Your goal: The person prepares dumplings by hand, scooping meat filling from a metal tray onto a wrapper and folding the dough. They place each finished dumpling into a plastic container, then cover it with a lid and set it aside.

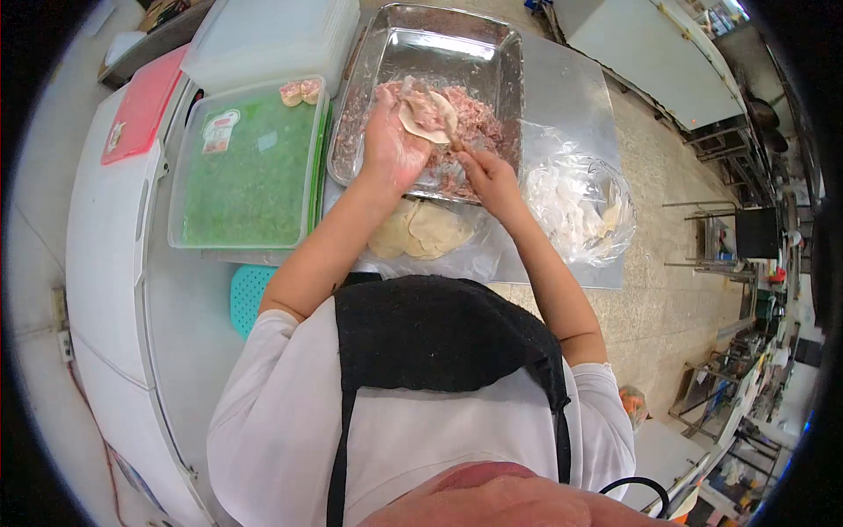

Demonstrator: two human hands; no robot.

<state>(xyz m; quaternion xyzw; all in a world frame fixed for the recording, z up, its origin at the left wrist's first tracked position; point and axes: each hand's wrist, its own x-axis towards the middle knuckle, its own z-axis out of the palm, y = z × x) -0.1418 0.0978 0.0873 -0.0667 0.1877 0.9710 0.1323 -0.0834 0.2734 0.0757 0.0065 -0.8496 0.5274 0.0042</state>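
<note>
Over the near part of a metal tray (439,26), my left hand (393,147) holds a round dough wrapper (426,136) with pink minced meat on it. My right hand (492,182) grips the handle of a small wooden-handled tool (456,144), whose far end lies at the meat on the wrapper; its tip is hard to make out. More minced meat (479,119) is spread in the tray beneath both hands. Several dough wrappers (426,230) lie on plastic just in front of the tray, between my forearms.
Left of the tray are a green lidded container (255,176), stacked translucent boxes (263,39) and a red board (145,105) on a white appliance. A bowl covered in clear plastic (575,206) stands at the right. A turquoise perforated item (250,294) sits low left.
</note>
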